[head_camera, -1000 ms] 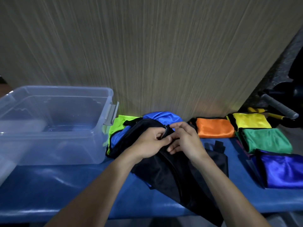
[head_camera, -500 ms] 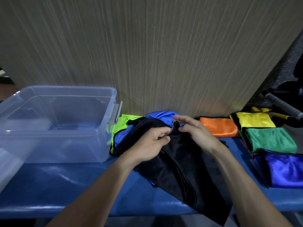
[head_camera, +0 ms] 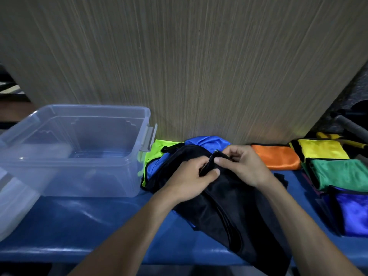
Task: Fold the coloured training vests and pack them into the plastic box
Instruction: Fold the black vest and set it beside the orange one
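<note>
Wood-grain panelling rises behind the blue table (head_camera: 79, 226), and we take the clear plastic box (head_camera: 83, 168) at the far left as our landmark; we see nothing packed in it. Just right of the box lie a lime vest (head_camera: 153, 154) and a blue vest (head_camera: 207, 141), still loose under the black vest (head_camera: 229, 206) we are working on. Half a second ago our right hand (head_camera: 245, 166) lay flatter on the cloth; now it has closed in beside our left hand (head_camera: 191, 176), and both sets of fingers pinch the black vest's edge, probably at a seam or tag, though the dark fabric hides which. We judge the fold is only starting. Farther right of the box sit folded orange (head_camera: 276, 156), yellow (head_camera: 320, 149), green (head_camera: 342, 173) and purple-blue vests (head_camera: 354, 214), all waiting. The loose vests underneath may drag along.
</note>
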`<state>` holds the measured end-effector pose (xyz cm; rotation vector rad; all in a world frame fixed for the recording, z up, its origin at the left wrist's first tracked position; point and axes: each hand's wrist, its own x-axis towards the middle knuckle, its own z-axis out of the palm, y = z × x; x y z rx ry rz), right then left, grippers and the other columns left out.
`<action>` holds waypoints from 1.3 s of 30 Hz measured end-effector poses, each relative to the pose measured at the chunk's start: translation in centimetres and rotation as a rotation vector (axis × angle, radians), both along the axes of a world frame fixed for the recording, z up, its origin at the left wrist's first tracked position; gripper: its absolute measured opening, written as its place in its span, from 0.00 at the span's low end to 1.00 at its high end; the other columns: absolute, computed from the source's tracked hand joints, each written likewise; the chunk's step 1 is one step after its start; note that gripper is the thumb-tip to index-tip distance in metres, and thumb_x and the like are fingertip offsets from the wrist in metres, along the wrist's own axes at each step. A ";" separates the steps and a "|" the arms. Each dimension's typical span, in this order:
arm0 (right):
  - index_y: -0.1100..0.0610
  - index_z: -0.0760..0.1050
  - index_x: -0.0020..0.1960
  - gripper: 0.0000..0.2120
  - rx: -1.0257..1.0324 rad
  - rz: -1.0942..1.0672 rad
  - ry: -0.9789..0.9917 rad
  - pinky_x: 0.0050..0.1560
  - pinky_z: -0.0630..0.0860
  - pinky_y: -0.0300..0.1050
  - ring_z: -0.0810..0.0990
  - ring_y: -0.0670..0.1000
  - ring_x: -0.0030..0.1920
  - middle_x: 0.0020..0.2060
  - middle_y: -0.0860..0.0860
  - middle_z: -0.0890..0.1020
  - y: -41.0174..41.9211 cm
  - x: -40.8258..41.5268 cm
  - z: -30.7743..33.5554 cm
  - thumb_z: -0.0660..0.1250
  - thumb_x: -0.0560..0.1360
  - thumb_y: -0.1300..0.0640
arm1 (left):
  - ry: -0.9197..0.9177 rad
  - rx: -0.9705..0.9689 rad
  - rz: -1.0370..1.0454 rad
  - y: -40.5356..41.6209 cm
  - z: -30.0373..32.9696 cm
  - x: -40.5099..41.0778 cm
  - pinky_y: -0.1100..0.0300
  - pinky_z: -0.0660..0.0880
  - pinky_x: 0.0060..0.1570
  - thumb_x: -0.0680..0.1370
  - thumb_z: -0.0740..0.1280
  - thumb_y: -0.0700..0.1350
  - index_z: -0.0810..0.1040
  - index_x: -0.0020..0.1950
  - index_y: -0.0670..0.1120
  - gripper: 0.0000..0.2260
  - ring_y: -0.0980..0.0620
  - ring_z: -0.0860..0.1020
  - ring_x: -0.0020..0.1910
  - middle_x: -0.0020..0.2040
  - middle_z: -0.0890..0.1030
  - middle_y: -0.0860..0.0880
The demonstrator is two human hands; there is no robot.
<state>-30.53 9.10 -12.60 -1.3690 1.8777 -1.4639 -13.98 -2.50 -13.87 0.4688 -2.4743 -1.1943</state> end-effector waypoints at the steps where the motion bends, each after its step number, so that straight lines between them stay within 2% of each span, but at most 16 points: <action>1: 0.58 0.80 0.39 0.12 0.005 -0.020 0.043 0.45 0.75 0.52 0.77 0.49 0.38 0.35 0.56 0.83 -0.4 0.2 -0.4 0.78 0.73 0.51 | 0.014 -0.096 0.060 0.2 0.0 -0.2 0.49 0.69 0.37 0.79 0.66 0.55 0.70 0.39 0.47 0.15 0.53 0.72 0.34 0.33 0.72 0.50; 4: 0.53 0.82 0.41 0.11 -0.007 -0.108 0.128 0.49 0.78 0.58 0.82 0.51 0.40 0.38 0.51 0.85 -0.9 0.6 -0.7 0.75 0.73 0.45 | 0.055 -0.193 0.160 0.3 0.5 -0.8 0.54 0.61 0.36 0.82 0.64 0.50 0.65 0.35 0.47 0.18 0.53 0.69 0.33 0.31 0.70 0.52; 6: 0.49 0.83 0.46 0.04 -0.029 -0.207 0.242 0.53 0.79 0.51 0.84 0.45 0.44 0.41 0.45 0.86 -0.5 0.6 -0.4 0.75 0.75 0.49 | 0.039 -0.129 0.208 -0.4 1.1 -1.3 0.55 0.60 0.36 0.83 0.63 0.49 0.65 0.34 0.47 0.19 0.52 0.69 0.32 0.29 0.70 0.51; 8: 0.50 0.83 0.53 0.09 -0.016 -0.322 0.414 0.56 0.78 0.45 0.83 0.44 0.49 0.45 0.43 0.85 0.2 0.6 -0.1 0.74 0.75 0.48 | 0.033 -0.046 0.280 -1.8 1.9 -1.7 0.54 0.60 0.36 0.84 0.62 0.50 0.65 0.33 0.46 0.20 0.51 0.68 0.33 0.29 0.68 0.48; 12: 0.52 0.81 0.56 0.12 0.045 -0.383 0.678 0.56 0.75 0.52 0.79 0.53 0.51 0.49 0.45 0.83 2.0 0.4 -0.2 0.74 0.75 0.47 | -0.077 0.046 0.430 -5.8 1.8 -1.8 0.53 0.61 0.34 0.85 0.59 0.51 0.64 0.32 0.45 0.23 0.48 0.68 0.34 0.29 0.67 0.50; 15: 0.48 0.80 0.53 0.10 0.130 -0.355 0.720 0.52 0.76 0.56 0.78 0.53 0.48 0.45 0.43 0.81 3.7 0.0 -0.5 0.71 0.75 0.46 | -0.195 -0.011 0.467 -6.9 0.2 -2.1 0.53 0.65 0.38 0.84 0.61 0.52 0.68 0.34 0.46 0.20 0.39 0.76 0.41 0.34 0.74 0.43; 18: 0.47 0.79 0.46 0.05 0.213 -0.411 0.687 0.46 0.78 0.53 0.79 0.52 0.42 0.39 0.43 0.80 5.9 -0.4 -0.7 0.75 0.72 0.50 | -0.187 -0.012 0.517 -6.9 -0.1 -2.6 0.53 0.73 0.45 0.85 0.60 0.53 0.79 0.47 0.48 0.14 0.41 0.80 0.47 0.44 0.82 0.45; 22: 0.50 0.77 0.39 0.09 0.431 -0.594 0.494 0.41 0.76 0.49 0.81 0.53 0.41 0.34 0.44 0.80 8.8 -0.8 -0.8 0.75 0.73 0.48 | -0.135 -0.075 0.599 -6.9 0.2 -3.0 0.52 0.74 0.47 0.85 0.57 0.52 0.79 0.54 0.49 0.13 0.41 0.80 0.49 0.48 0.83 0.45; 24: 0.52 0.78 0.39 0.12 0.561 -0.616 0.381 0.41 0.74 0.47 0.83 0.55 0.43 0.33 0.46 0.81 9.8 -1.1 -1.2 0.74 0.74 0.45 | -0.193 -0.097 0.616 -6.7 0.0 -3.3 0.53 0.72 0.45 0.85 0.56 0.51 0.77 0.52 0.48 0.12 0.40 0.78 0.47 0.49 0.82 0.44; 26: 0.53 0.78 0.42 0.14 0.647 -0.599 0.211 0.36 0.76 0.45 0.85 0.56 0.38 0.32 0.50 0.83 10.4 -1.5 -1.8 0.72 0.75 0.42 | -0.247 -0.080 0.604 -6.4 0.1 -3.6 0.52 0.72 0.46 0.83 0.56 0.50 0.76 0.53 0.49 0.11 0.40 0.77 0.47 0.51 0.82 0.44; 28: 0.55 0.78 0.48 0.15 0.640 -0.565 0.025 0.29 0.78 0.45 0.85 0.54 0.33 0.36 0.54 0.85 10.9 -1.5 -2.3 0.72 0.76 0.43 | -0.221 -0.038 0.573 -6.3 0.4 -3.8 0.51 0.73 0.52 0.82 0.58 0.52 0.75 0.59 0.52 0.10 0.41 0.78 0.53 0.55 0.82 0.47; 29: 0.56 0.78 0.50 0.15 0.617 -0.562 0.002 0.31 0.79 0.46 0.85 0.54 0.35 0.41 0.54 0.85 11.0 -1.5 -2.6 0.72 0.76 0.45 | -0.190 -0.028 0.546 -6.2 0.5 -3.8 0.52 0.73 0.54 0.82 0.58 0.52 0.74 0.63 0.55 0.12 0.43 0.78 0.56 0.56 0.81 0.50; 31: 0.56 0.78 0.54 0.15 0.535 -0.586 0.199 0.43 0.75 0.44 0.84 0.54 0.46 0.48 0.51 0.82 11.3 -1.9 -3.2 0.74 0.75 0.47 | -0.122 -0.058 0.470 -6.3 0.3 -3.9 0.51 0.74 0.58 0.81 0.60 0.51 0.73 0.64 0.58 0.12 0.45 0.78 0.58 0.58 0.80 0.53; 34: 0.52 0.79 0.58 0.15 0.359 -0.459 0.505 0.53 0.70 0.43 0.77 0.52 0.53 0.51 0.47 0.76 10.7 -2.0 -3.4 0.75 0.74 0.47 | -0.029 -0.128 0.410 -6.8 -0.6 -4.0 0.48 0.76 0.56 0.81 0.63 0.48 0.76 0.51 0.57 0.04 0.46 0.80 0.53 0.51 0.82 0.52; 37: 0.46 0.79 0.59 0.15 0.404 -0.349 0.646 0.54 0.69 0.50 0.72 0.51 0.55 0.52 0.43 0.76 9.3 -1.9 -3.7 0.73 0.75 0.44 | 0.081 -0.133 0.349 -6.8 -0.7 -4.0 0.51 0.76 0.54 0.82 0.64 0.45 0.76 0.49 0.55 0.06 0.51 0.80 0.50 0.46 0.82 0.55; 39: 0.48 0.79 0.55 0.10 0.411 -0.337 0.672 0.53 0.70 0.52 0.72 0.51 0.54 0.50 0.43 0.78 8.3 -1.5 -3.7 0.73 0.75 0.46 | 0.116 -0.164 0.325 -6.6 -0.6 -4.0 0.54 0.74 0.51 0.82 0.64 0.44 0.76 0.48 0.55 0.06 0.52 0.79 0.49 0.45 0.81 0.57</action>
